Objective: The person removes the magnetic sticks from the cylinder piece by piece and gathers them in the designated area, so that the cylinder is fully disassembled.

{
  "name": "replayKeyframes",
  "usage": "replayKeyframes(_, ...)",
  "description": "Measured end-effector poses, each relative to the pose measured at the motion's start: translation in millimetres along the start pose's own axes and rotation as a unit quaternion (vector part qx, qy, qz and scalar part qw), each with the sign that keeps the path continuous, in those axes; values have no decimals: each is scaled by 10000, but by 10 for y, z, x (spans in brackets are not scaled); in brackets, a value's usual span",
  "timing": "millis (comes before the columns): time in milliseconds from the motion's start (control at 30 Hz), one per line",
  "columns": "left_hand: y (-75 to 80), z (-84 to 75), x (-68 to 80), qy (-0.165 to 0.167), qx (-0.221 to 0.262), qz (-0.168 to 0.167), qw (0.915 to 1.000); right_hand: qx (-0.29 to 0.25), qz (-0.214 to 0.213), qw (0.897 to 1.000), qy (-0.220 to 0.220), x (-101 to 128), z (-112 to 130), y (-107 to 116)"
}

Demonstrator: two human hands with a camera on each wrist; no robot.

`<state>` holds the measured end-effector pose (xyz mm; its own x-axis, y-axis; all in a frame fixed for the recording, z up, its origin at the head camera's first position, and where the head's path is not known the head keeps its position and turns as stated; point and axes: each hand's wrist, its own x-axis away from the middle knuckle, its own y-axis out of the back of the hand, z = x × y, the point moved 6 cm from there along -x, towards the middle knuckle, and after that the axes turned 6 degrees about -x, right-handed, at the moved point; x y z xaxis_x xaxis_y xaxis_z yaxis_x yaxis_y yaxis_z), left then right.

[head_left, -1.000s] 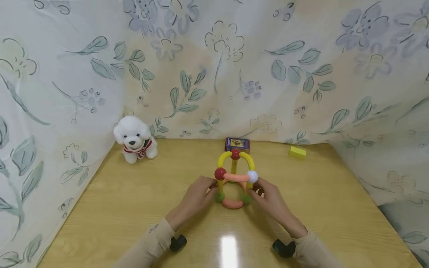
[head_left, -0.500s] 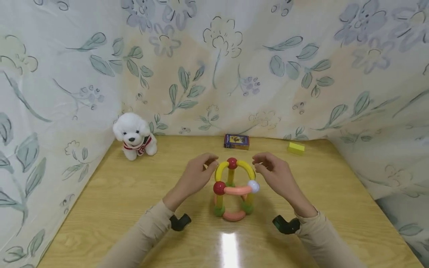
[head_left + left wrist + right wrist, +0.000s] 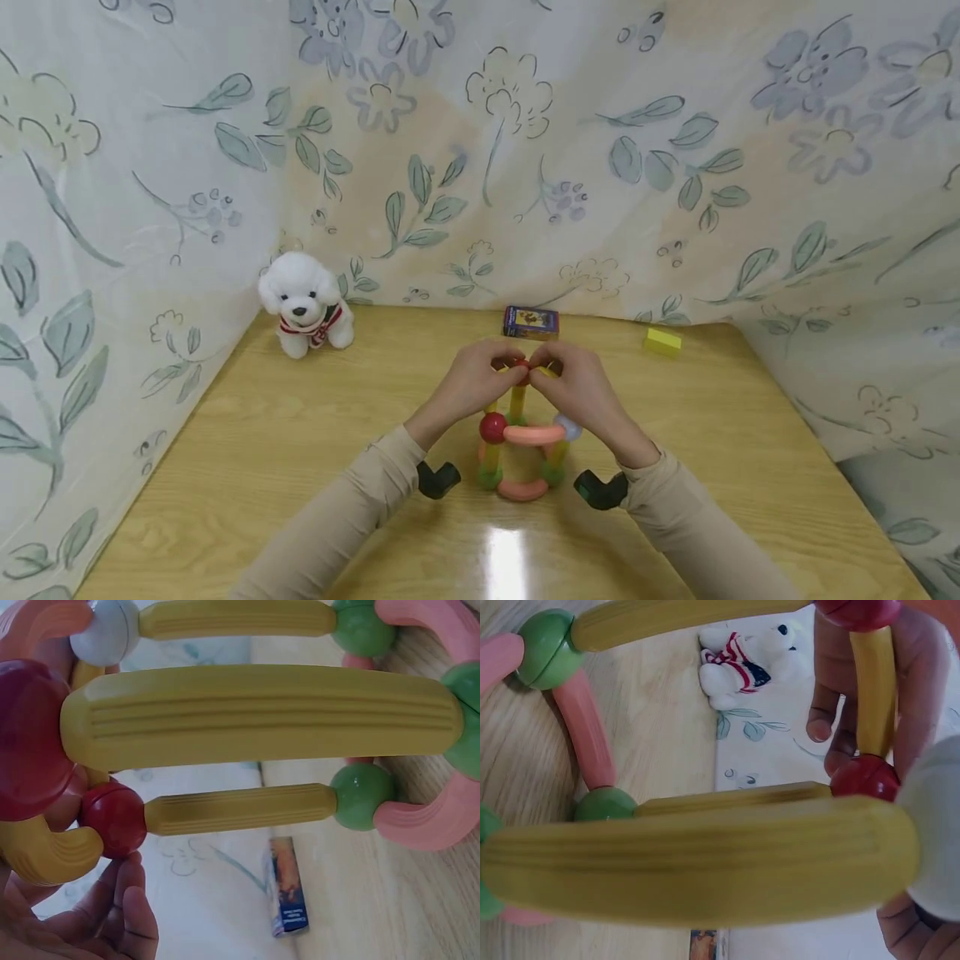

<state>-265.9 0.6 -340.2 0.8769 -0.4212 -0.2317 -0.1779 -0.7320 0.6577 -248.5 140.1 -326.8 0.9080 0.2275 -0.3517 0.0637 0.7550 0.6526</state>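
**Two hands meet at the top of an upright toy frame**

A floral cloth (image 3: 525, 150) hangs behind and to both sides of a wooden table (image 3: 262, 467), closing it in like a booth.

Near the middle of the table stands the toy frame (image 3: 521, 442), built from sticks and balls. Its long axis runs straight up from the tabletop, so the top points at the ceiling and the base sits flat on the wood. Pink curved sticks (image 3: 522, 490) and green balls (image 3: 490, 477) form the bottom ring. Yellow straight sticks (image 3: 259, 716) rise from the green balls. Partway up, a pink bar (image 3: 534, 433) joins a dark red ball (image 3: 492, 427) on the left to a white ball (image 3: 570, 428) on the right. Yellow curved pieces arch inward to a small red ball (image 3: 112, 819) at the very top.

The left hand (image 3: 474, 382) and the right hand (image 3: 576, 385) come together at that top, fingertips nearly touching each other. Both have fingers curled in and pinch the arches of the frame just beside the top ball; the left wrist view shows fingers (image 3: 124, 915) against the red ball.

A white plush dog (image 3: 303, 305) sits in the far left corner against the cloth. A small dark box (image 3: 531, 322) lies at the back edge, just behind the frame. A yellow block (image 3: 663, 341) lies further right, well apart from the hands.
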Motion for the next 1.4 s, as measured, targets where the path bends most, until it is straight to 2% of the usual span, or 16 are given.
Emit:
replayKeyframes(133,1,0,1,25,-114,-7,9999,-55,-55,9998,-169,-6,-32,-19)
replayKeyframes(300,-19,38,-20,267,-194,87,9994,-383,219,9962,-752,18,-180,12)
replayKeyframes(500,-17,59,-61,415,-279,239,9985,-926,550,9787,-1747,125,-546,36)
replayKeyframes(600,-5,64,-61,455,-278,276,9982,-1126,799,9683,-2080,205,-701,-9)
replayKeyframes(700,4,66,-59,535,-272,320,9977,-1192,920,9636,-2211,267,-793,-47)
replayKeyframes(867,12,89,-56,701,-249,346,9966,-1182,998,9636,-2179,305,-841,-65)
replayKeyframes(1000,44,134,-24,890,-85,235,9957,-1124,1143,9620,-2211,317,-883,-56)
replayKeyframes(1100,95,221,87,1084,169,-18,9940,-1043,1140,9641,-2161,334,-967,-18)
replayKeyframes(1200,102,363,307,1152,297,-186,9927,-1172,1152,9683,-1880,354,-1084,1)
replayKeyframes(1300,-28,503,568,1077,202,174,9938,-1606,1261,9675,-1489,355,-1188,-26)
replayKeyframes(1400,-263,596,757,964,188,853,9915,-2193,1516,9560,-1229,333,-1265,-103)
